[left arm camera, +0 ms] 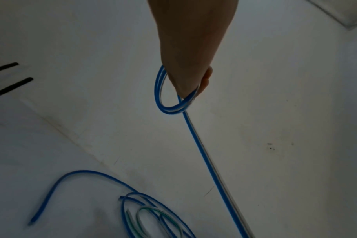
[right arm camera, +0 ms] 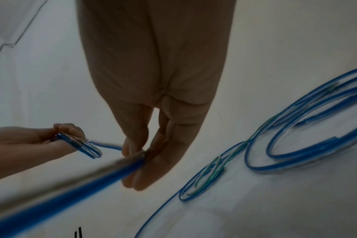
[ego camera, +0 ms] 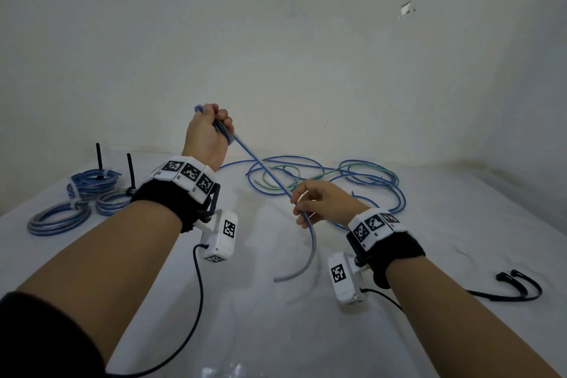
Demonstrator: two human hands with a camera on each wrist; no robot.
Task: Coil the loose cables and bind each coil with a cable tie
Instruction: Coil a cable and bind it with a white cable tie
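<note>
My left hand (ego camera: 211, 126) is raised above the table and grips a small coil (left arm camera: 173, 99) of blue-and-clear cable wound round its fingers. From it the cable (ego camera: 260, 163) runs taut down to my right hand (ego camera: 310, 202), which pinches it between thumb and fingers (right arm camera: 132, 149). Past the right hand the free end (ego camera: 302, 264) curves down toward the table. In the right wrist view the left hand (right arm camera: 57, 136) and its coil (right arm camera: 86, 146) sit at the left. Two black cable ties (ego camera: 518, 285) lie at the right.
Several loose blue and green cables (ego camera: 352, 181) sprawl on the white table (ego camera: 276, 331) behind my hands. Three bound coils (ego camera: 76, 199) lie at the left, with black tie tails (ego camera: 99, 156) sticking up. A white wall (ego camera: 306, 40) closes the back.
</note>
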